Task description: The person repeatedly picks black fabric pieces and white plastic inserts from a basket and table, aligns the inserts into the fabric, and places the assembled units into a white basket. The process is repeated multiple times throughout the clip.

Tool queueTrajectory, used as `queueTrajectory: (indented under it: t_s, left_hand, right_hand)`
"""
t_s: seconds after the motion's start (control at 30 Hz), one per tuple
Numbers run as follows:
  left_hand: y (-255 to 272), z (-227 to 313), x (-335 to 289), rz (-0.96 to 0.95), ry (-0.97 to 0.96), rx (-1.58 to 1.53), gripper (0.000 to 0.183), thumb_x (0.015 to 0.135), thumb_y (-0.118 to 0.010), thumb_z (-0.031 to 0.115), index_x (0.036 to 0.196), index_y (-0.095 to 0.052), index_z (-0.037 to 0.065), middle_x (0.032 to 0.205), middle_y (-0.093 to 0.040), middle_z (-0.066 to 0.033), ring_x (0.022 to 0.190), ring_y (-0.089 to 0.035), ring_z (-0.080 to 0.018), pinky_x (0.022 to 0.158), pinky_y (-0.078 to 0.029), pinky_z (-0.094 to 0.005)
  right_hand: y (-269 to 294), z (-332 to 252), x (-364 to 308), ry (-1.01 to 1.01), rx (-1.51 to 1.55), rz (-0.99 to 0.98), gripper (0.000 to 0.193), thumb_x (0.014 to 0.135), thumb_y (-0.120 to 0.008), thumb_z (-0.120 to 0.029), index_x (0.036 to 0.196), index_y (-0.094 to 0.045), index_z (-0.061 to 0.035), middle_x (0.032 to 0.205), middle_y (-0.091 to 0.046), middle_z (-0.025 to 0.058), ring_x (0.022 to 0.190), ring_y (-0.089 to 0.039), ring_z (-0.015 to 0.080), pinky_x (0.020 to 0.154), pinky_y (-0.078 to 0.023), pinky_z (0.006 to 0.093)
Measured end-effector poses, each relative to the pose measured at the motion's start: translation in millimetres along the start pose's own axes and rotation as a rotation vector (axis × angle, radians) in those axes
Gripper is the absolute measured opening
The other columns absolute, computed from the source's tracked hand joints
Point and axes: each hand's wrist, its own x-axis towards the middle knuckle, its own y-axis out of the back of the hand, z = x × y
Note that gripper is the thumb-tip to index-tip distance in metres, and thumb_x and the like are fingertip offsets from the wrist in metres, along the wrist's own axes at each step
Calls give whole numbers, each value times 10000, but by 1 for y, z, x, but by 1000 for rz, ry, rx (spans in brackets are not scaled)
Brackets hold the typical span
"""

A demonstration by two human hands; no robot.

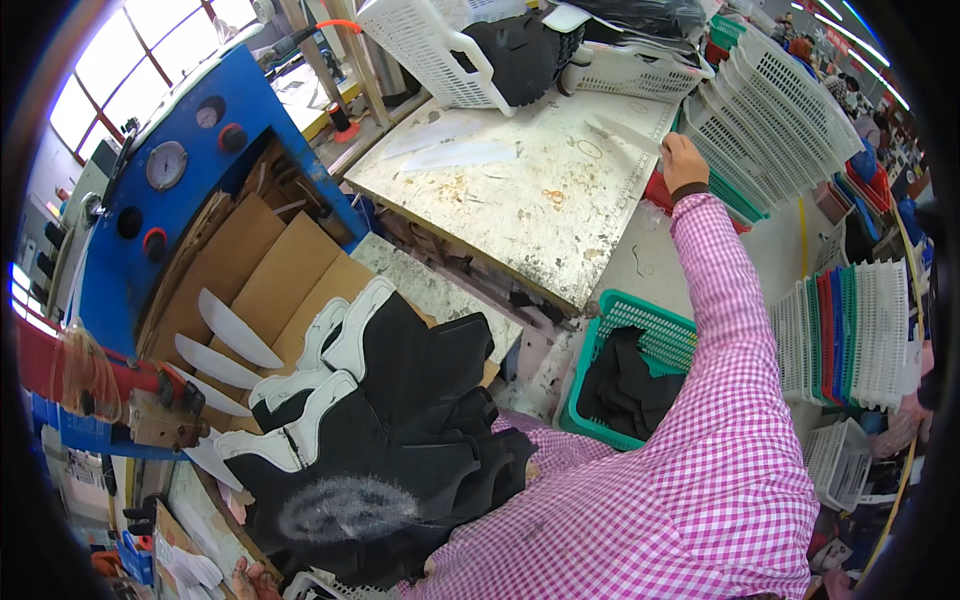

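My right arm in a pink checked sleeve reaches to the far right corner of a worn white worktable [510, 215]. There my right hand [684, 162] has its fingers closed at the end of a thin pale strip [628, 136] on the tabletop. A pile of black cut-out pieces [400, 440], some with white stitched edging, lies in front of me, the top one with a chalky smear. Only the fingertips of my left hand [255, 580] show at the pile's lower left edge, bent; the pile hides the rest. Flat white curved pieces [232, 330] stand beside the pile.
A blue machine [250, 95] with gauges and an open cardboard-lined bay stands left. A green basket [590, 385] of black pieces sits by my right side. White baskets [425, 50] stand at the table's back, and nested baskets [770, 110] lean at the right.
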Motion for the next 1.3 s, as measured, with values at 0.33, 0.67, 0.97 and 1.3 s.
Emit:
queueTrajectory:
  t_s: [0.33, 0.67, 0.97, 1.3]
  left_hand:
    - [-83, 43, -5, -521, -255, -255, 867, 706, -754, 402, 1338, -384, -61, 1258, -525, -228, 1130, -534, -261, 943, -409, -335]
    - [-104, 38, 7, -1048, -169, -1564, 336, 955, -446, 233, 1218, -487, 27, 1276, -513, -140, 1203, -483, -226, 1017, -399, -326]
    - [-80, 28, 0, -987, 82, -1713, 147, 929, -511, 139, 1017, -538, 24, 1064, -627, -135, 929, -649, -218, 762, -566, -348]
    - [-55, 3, 5, -795, 201, -1617, 163, 935, -511, 204, 967, -536, 47, 1014, -620, -90, 1005, -585, -144, 895, -493, -281]
  right_hand:
    - [154, -204, -38, -388, 1890, -777, 118, 856, -610, -76, 936, -526, -55, 722, -611, 42, 600, -590, 106, 533, -484, 233]
    - [192, -359, -89, -341, 2123, -1647, 149, 861, -623, -100, 914, -495, -44, 762, -623, 74, 604, -604, 124, 542, -503, 240]
    - [199, -412, -95, -368, 2055, -1743, 114, 876, -611, -97, 904, -519, -34, 728, -606, 53, 625, -615, 119, 609, -545, 245]
    - [211, -436, -97, -393, 1904, -1773, 124, 859, -634, -95, 903, -536, -35, 733, -596, 36, 638, -604, 118, 633, -540, 260]
